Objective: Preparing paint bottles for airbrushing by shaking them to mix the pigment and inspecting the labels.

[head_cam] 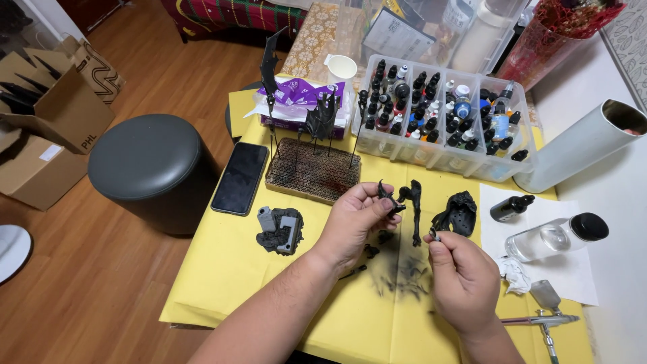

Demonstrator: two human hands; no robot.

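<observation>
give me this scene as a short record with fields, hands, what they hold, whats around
left hand: left hand pinches a small black model part in its fingertips
right hand: right hand holds another black model piece by a small stub
surface: yellow paper sheet smudged with black spray
near left: phone, grey and black base piece
behind: cardboard block with parts on sticks, clear paint bottle organiser
near right: airbrush, clear bottle

Bright, even indoor light, soft shadows, sharp focus, slight wide-angle bending at the edges
</observation>
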